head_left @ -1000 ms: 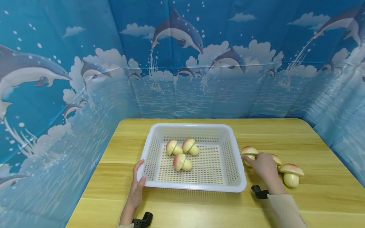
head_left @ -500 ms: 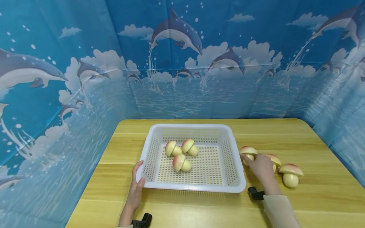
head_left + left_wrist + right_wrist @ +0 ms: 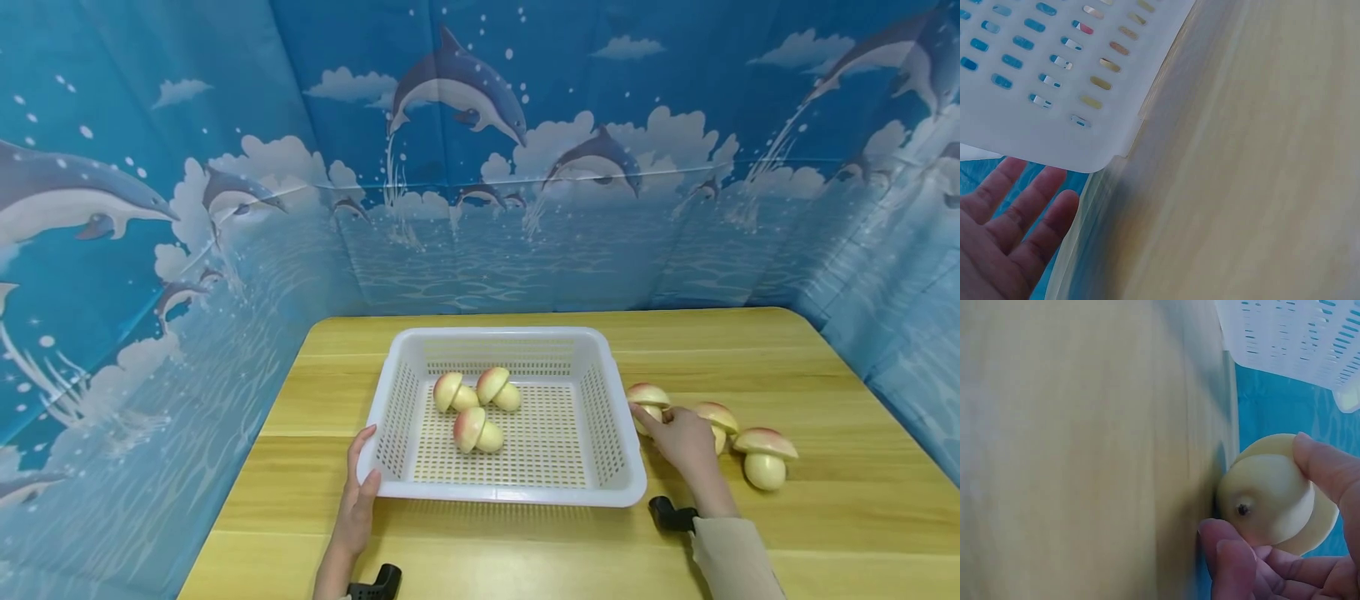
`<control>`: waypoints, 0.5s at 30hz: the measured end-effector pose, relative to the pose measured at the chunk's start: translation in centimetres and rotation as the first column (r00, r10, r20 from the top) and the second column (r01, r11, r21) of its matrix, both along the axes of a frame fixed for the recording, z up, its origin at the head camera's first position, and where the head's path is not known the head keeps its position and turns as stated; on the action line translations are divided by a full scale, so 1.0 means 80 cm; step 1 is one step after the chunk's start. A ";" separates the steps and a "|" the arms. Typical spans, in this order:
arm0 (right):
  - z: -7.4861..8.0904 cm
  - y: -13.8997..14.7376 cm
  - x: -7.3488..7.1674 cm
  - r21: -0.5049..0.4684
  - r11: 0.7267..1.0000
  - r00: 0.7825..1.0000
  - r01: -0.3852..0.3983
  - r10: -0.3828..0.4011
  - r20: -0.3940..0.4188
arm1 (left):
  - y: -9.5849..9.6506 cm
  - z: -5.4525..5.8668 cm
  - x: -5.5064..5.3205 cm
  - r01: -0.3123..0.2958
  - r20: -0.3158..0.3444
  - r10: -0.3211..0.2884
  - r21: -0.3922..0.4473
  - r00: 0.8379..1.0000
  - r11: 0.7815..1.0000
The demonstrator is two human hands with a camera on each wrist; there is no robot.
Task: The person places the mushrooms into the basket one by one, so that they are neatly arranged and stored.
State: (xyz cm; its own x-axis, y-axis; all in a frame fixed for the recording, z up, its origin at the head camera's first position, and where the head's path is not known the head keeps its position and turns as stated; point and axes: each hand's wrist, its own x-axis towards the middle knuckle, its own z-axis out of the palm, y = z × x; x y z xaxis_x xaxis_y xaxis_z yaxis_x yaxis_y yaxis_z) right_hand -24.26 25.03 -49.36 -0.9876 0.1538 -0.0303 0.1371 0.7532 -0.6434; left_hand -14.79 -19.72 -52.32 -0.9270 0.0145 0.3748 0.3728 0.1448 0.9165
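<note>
A white plastic basket (image 3: 495, 495) stands on the table with three toy mushrooms inside, one of them the front mushroom (image 3: 469, 430). My left hand (image 3: 354, 508) holds the basket's near left corner, thumb at the rim; in the left wrist view several fingers (image 3: 1041, 240) extend below the basket. Right of the basket, my right hand (image 3: 686, 442) pinches a toy mushroom (image 3: 1266, 494) between thumb and fingers, its pale stem toward the wrist camera. Close by are a second mushroom (image 3: 717, 415), partly hidden by the hand, and a third mushroom (image 3: 765, 458), cap up.
The wooden table (image 3: 525, 550) has a rounded far edge. Behind and beside it hangs a blue curtain (image 3: 480, 242) printed with dolphins. A black wrist mount (image 3: 671, 515) sits by the right wrist, another black mount (image 3: 377, 583) by the left.
My right hand and the mushroom it pinches have shifted slightly left toward the basket. The left hand keeps its hold on the corner. The head view has drifted a little.
</note>
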 end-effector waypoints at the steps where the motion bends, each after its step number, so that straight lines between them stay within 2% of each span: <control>1: 0.000 0.000 0.001 -0.005 1.000 1.000 0.001 -0.001 0.003 | 0.000 0.000 0.000 -0.001 -0.001 0.001 -0.001 1.000 1.000; 15: 0.000 -0.003 0.014 -0.007 1.000 1.000 -0.009 0.009 0.007 | -0.001 -0.004 -0.002 0.001 0.001 -0.001 0.008 1.000 1.000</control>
State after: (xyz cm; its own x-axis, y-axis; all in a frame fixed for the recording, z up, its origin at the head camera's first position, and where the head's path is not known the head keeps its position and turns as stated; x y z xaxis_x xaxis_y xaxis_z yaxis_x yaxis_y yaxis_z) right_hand -23.16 24.76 -49.38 -0.9888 0.1446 -0.0379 0.1345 0.7502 -0.6473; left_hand -14.93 -19.78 -52.63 -0.9273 0.0130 0.3740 0.3722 0.1373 0.9180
